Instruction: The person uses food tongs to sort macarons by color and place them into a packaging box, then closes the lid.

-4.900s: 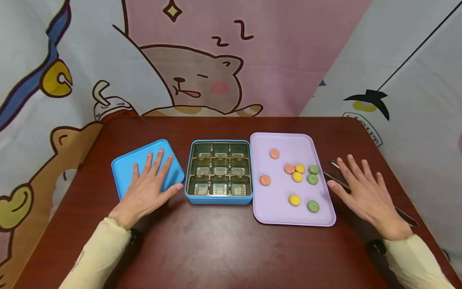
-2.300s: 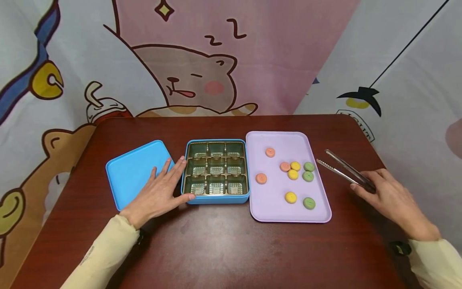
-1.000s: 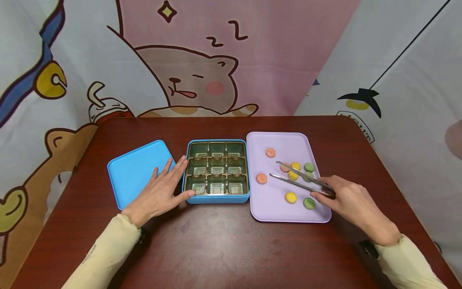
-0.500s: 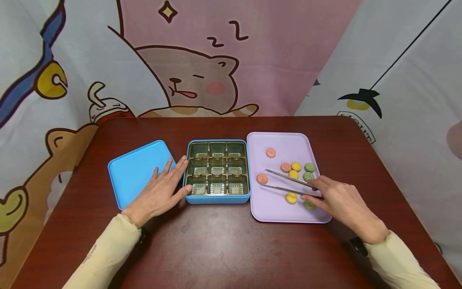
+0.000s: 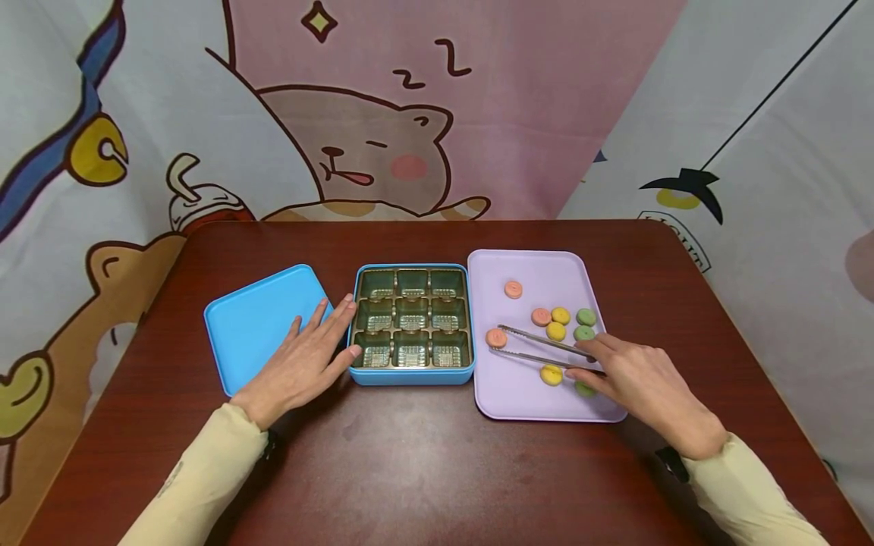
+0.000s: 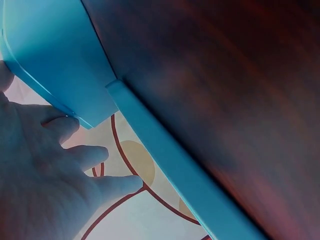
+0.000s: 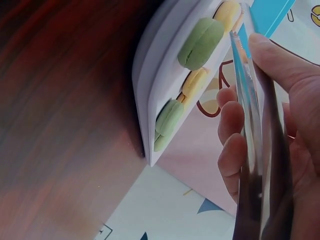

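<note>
A: What does the right hand [image 5: 649, 390] hold?
B: Metal tongs [image 7: 275, 165]; its fingers and thumb grasp the two arms, and the tips stand apart over the lavender tray [image 5: 508, 394].
A: Anything between those tips?
B: A coral macaron [image 5: 495, 338], near the tray's left edge; one tip is at its far side, one at its near side; whether they touch it, I cannot tell.
A: And the left hand [image 5: 300, 371]?
B: Its fingers are released and spread; they rest at the left side of the blue box [image 5: 413, 377], whose gold insert [image 5: 412, 331] has nine compartments; the blue lid [image 5: 262, 326] lies askew on the bench [image 5: 423, 455], partly hidden by that hand.
A: The other macarons?
B: On the tray too; two coral ones [image 5: 514, 290], three yellow ones [image 5: 556, 331], three green ones [image 5: 583, 334]; the right thumb partly hides the nearest green.
</note>
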Tool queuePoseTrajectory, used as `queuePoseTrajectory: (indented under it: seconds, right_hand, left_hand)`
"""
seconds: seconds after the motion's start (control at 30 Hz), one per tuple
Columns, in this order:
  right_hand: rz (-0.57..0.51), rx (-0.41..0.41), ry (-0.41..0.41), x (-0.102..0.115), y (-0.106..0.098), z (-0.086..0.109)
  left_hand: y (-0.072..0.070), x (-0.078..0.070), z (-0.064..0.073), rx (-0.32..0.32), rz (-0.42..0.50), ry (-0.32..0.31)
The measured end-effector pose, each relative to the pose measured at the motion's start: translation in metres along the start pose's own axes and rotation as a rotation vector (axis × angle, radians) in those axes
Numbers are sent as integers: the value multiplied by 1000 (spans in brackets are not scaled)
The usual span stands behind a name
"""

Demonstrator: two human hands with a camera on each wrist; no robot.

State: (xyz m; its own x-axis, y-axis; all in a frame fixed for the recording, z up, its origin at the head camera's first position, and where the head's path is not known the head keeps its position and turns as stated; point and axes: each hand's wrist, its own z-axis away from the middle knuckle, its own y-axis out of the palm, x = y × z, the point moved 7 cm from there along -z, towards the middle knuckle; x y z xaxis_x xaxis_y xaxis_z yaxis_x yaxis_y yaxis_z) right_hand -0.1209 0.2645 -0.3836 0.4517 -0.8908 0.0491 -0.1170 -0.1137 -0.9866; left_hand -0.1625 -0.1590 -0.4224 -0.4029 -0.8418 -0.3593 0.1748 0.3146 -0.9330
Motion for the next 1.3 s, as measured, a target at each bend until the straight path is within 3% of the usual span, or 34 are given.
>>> queuePoseTrajectory:
  seconds: [0.93,1.3]
  right_hand:
    - [17,-27,-39,3,2,-2]
    - [-2,-81,-47,6,-13,2]
  left_hand:
    - [1,0,1,0,3,0]
    - [0,0,0,-1,4,4]
